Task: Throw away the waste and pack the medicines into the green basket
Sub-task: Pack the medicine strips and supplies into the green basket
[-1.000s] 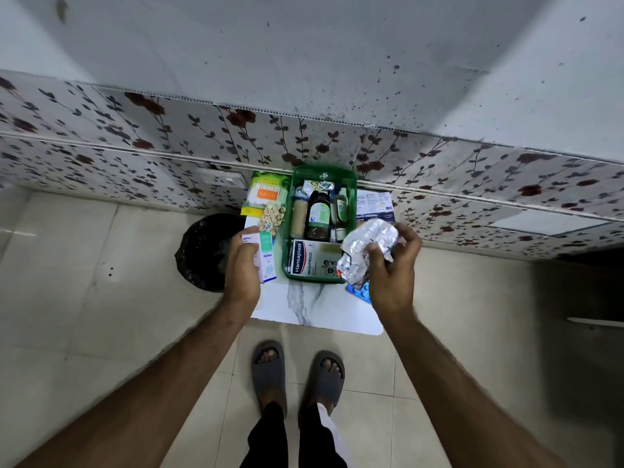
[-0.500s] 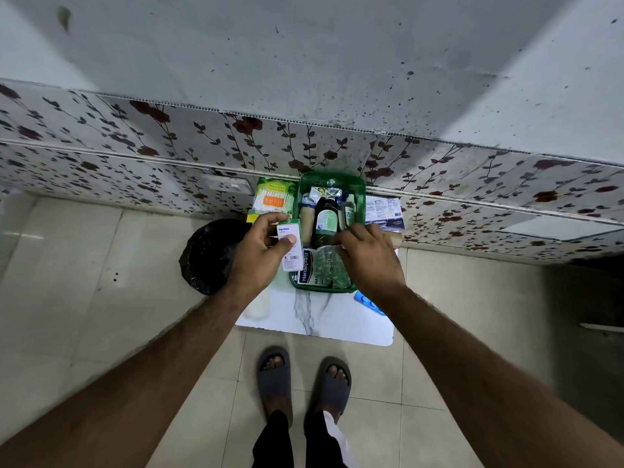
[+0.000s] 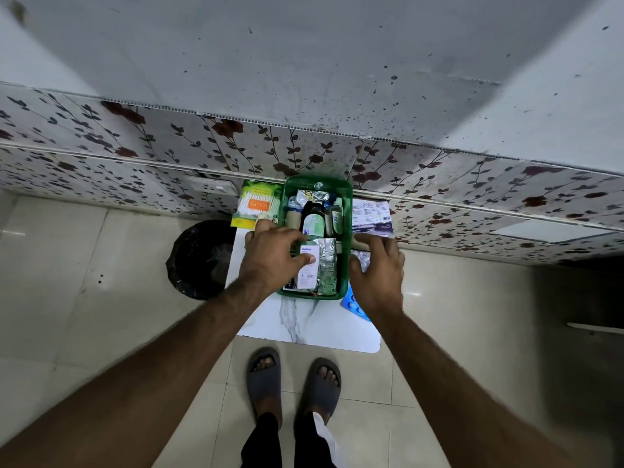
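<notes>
Marble-topped table [image 3: 304,324]: your left hand [image 3: 270,258] pinches the white box [image 3: 308,268] lengthwise over the green basket [image 3: 346,231]; right hand [image 3: 378,275], open, reaches blister strips [image 3: 358,256] alongside.

Green basket [image 3: 345,265], packed with medicines, holds a white box [image 3: 308,267] upright.

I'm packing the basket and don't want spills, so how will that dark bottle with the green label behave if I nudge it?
The dark bottle looks wedged among packs inside the green basket, so it probably won't roll. It seems to be liquid-filled, so likely heavy for its size. If glass, it may be fragile.
</notes>
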